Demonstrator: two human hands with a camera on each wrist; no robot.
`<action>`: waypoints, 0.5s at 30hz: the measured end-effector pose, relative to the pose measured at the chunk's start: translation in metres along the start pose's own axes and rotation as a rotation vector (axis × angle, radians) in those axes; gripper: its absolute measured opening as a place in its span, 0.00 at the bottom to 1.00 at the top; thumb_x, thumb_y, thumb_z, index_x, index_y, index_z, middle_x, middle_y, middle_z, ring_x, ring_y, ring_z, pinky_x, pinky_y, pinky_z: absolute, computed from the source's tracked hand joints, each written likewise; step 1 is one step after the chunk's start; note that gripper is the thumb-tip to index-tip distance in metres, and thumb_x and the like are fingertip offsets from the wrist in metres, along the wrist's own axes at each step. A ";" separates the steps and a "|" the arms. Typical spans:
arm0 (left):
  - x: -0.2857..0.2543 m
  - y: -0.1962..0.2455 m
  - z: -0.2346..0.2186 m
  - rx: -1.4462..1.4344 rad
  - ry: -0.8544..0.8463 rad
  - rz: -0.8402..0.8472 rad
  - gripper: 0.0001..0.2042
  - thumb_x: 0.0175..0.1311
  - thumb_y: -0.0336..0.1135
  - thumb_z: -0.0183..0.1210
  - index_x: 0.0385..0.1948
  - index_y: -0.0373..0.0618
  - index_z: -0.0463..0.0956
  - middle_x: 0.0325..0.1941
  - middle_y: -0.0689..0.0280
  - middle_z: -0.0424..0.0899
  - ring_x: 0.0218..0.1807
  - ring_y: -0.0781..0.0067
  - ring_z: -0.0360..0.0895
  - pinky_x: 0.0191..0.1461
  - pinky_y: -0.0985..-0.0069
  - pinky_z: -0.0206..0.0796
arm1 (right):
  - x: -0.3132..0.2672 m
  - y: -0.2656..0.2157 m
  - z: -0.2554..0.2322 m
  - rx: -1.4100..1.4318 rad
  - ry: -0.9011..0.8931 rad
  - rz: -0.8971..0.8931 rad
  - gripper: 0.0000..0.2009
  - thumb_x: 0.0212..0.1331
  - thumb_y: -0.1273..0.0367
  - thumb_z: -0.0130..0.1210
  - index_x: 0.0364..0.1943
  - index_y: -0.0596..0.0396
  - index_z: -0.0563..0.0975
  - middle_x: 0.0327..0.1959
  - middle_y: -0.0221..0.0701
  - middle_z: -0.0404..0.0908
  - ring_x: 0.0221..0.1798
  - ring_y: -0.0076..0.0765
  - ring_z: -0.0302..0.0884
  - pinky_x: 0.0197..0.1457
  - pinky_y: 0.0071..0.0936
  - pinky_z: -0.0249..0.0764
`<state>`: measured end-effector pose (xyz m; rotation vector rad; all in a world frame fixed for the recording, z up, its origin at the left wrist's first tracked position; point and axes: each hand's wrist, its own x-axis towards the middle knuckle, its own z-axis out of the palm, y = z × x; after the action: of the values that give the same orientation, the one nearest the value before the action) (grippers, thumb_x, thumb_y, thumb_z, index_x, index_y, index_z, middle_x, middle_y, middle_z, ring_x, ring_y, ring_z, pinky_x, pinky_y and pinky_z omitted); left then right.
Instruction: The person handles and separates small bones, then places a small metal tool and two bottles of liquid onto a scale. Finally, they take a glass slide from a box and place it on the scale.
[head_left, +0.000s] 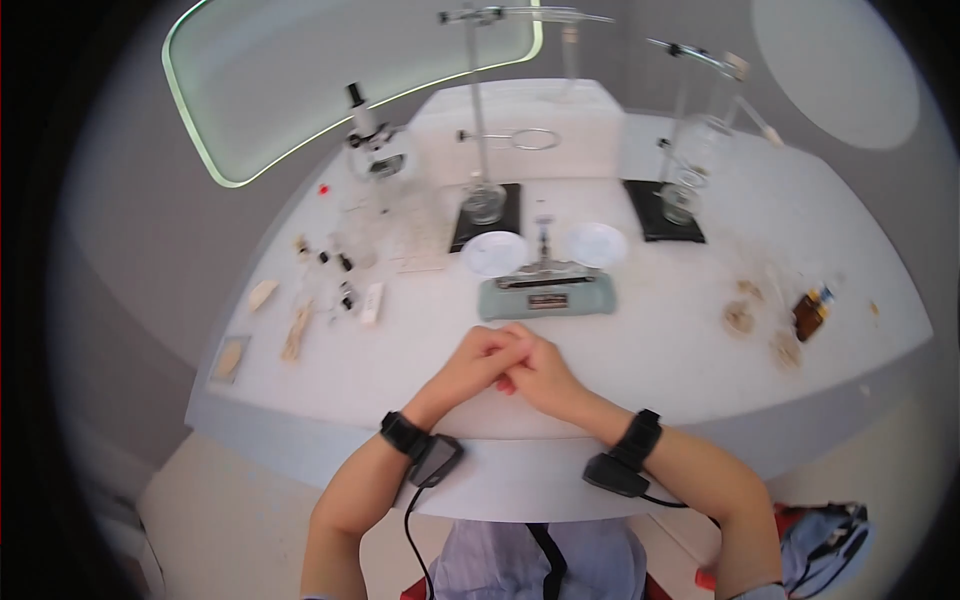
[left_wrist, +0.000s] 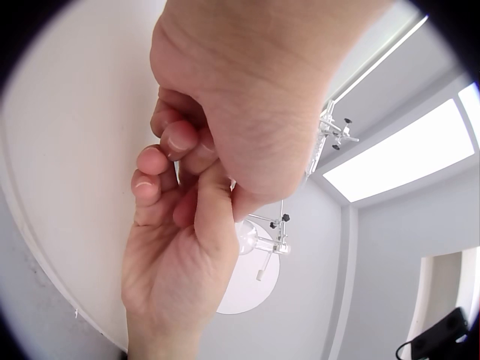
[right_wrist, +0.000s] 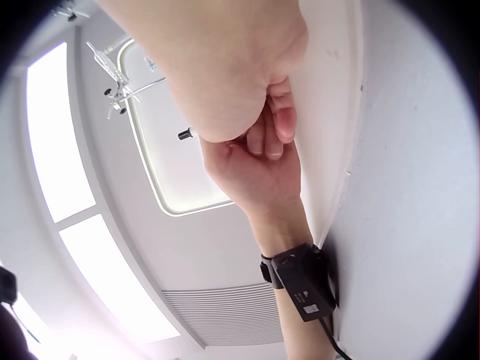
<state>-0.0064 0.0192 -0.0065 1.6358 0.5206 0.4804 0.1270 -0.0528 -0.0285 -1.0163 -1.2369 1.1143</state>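
At the front middle of the white table, my left hand (head_left: 470,365) and right hand (head_left: 547,378) are clasped together, the fingers hooked into each other. Seen from the left wrist, curled fingertips of the left hand (left_wrist: 251,124) meet the fingers and palm of the right hand (left_wrist: 172,262). No object shows between them; part of the fingers is hidden where they overlap. Just beyond the hands stands a green-based pan balance (head_left: 548,298) with two white pans (head_left: 494,254).
Behind the balance are two retort stands (head_left: 476,100) (head_left: 672,205) with glassware and a white block (head_left: 590,105). A microscope (head_left: 370,135) stands back left. Several small items and a twine bundle (head_left: 297,332) lie left; a brown bottle (head_left: 808,318) stands right.
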 end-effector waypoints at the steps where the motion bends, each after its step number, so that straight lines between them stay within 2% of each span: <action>1: -0.001 0.004 0.003 -0.020 0.007 -0.001 0.18 0.73 0.42 0.55 0.28 0.36 0.81 0.21 0.67 0.79 0.20 0.81 0.75 0.24 0.84 0.64 | 0.000 -0.001 0.000 0.002 0.000 -0.004 0.09 0.62 0.80 0.44 0.45 0.59 0.72 0.28 0.31 0.80 0.27 0.21 0.78 0.27 0.19 0.72; 3: -0.001 0.007 0.004 -0.045 0.051 0.004 0.18 0.73 0.43 0.55 0.27 0.37 0.81 0.21 0.67 0.79 0.20 0.82 0.74 0.23 0.84 0.64 | 0.000 -0.002 -0.003 -0.022 -0.052 0.018 0.09 0.63 0.80 0.45 0.45 0.59 0.71 0.31 0.32 0.79 0.28 0.22 0.78 0.29 0.19 0.73; 4: 0.000 0.006 0.003 -0.057 0.014 0.006 0.19 0.73 0.43 0.55 0.26 0.37 0.82 0.20 0.67 0.79 0.19 0.82 0.74 0.23 0.85 0.63 | 0.001 -0.002 -0.004 -0.047 -0.043 0.039 0.09 0.63 0.80 0.46 0.46 0.60 0.71 0.33 0.32 0.79 0.30 0.23 0.78 0.30 0.18 0.74; 5: 0.000 0.005 0.003 -0.071 -0.031 0.007 0.19 0.72 0.44 0.55 0.26 0.38 0.82 0.20 0.68 0.79 0.19 0.83 0.73 0.22 0.85 0.63 | 0.002 -0.002 -0.003 -0.054 -0.072 0.042 0.09 0.63 0.80 0.46 0.46 0.60 0.71 0.33 0.32 0.79 0.30 0.23 0.78 0.30 0.18 0.74; 12: -0.002 0.004 0.001 -0.085 -0.028 0.062 0.19 0.72 0.44 0.56 0.24 0.39 0.82 0.18 0.69 0.77 0.18 0.82 0.72 0.22 0.85 0.62 | 0.002 -0.005 0.000 -0.053 -0.026 0.033 0.08 0.62 0.80 0.50 0.45 0.61 0.71 0.34 0.32 0.78 0.29 0.23 0.79 0.29 0.18 0.75; 15: 0.000 0.002 -0.002 -0.077 -0.082 0.029 0.18 0.71 0.46 0.57 0.28 0.39 0.82 0.24 0.69 0.80 0.22 0.83 0.76 0.25 0.87 0.67 | 0.002 -0.003 -0.001 -0.046 -0.034 0.020 0.08 0.62 0.79 0.51 0.44 0.61 0.71 0.34 0.32 0.78 0.29 0.23 0.79 0.29 0.18 0.75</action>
<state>-0.0073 0.0205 -0.0042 1.5839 0.4128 0.4475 0.1286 -0.0508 -0.0256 -1.0505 -1.2871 1.1266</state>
